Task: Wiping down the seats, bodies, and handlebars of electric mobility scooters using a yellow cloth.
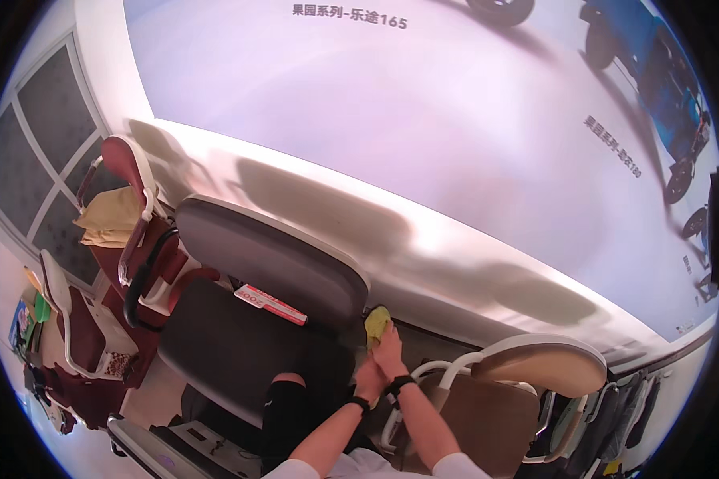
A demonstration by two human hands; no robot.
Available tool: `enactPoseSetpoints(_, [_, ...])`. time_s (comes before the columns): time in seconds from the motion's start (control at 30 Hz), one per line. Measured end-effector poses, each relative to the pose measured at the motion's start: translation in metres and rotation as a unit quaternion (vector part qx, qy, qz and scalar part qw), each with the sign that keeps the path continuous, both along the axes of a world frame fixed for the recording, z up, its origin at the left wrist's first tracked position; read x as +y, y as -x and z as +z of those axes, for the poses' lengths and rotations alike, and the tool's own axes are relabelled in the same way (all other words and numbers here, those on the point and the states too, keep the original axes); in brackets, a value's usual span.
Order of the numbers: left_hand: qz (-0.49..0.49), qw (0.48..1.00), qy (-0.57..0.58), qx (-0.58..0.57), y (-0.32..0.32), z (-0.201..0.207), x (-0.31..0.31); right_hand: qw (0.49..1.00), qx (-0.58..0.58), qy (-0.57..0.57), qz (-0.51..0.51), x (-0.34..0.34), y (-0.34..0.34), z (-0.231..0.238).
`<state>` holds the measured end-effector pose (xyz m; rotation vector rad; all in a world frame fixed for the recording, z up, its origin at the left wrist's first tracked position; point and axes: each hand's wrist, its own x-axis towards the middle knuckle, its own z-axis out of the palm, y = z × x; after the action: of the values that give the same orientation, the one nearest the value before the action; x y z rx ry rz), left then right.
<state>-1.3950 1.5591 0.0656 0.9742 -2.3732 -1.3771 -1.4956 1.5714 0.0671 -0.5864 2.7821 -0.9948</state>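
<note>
Both hands meet at the right edge of the grey seat [240, 343], where its backrest [272, 259] ends. The right hand [390, 355] presses a yellow cloth [376, 322] against that edge, fingers closed over the cloth's lower part. The left hand [367, 379] lies just beside and below it, touching it; whether its fingers grip anything cannot be told. A red-and-white tag [270, 304] lies on the seat near the backrest. A tan chair [535, 367] stands to the right, a maroon chair [136, 231] to the left with another yellow cloth [112, 215] draped on it.
</note>
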Motion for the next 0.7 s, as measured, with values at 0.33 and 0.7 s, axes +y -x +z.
enactPoseSetpoints(0.33, [-0.043, 0.997, -0.012, -0.069, 0.030, -0.039, -0.009, 0.984, 0.003, -0.080, 0.161, -0.033, 0.044, 0.006])
enactPoseSetpoints(0.7, [-0.160, 0.983, 0.004, -0.093, -0.031, 0.040, -0.033, 0.990, -0.118, -0.033, 0.064, 0.001, 0.050, -0.019])
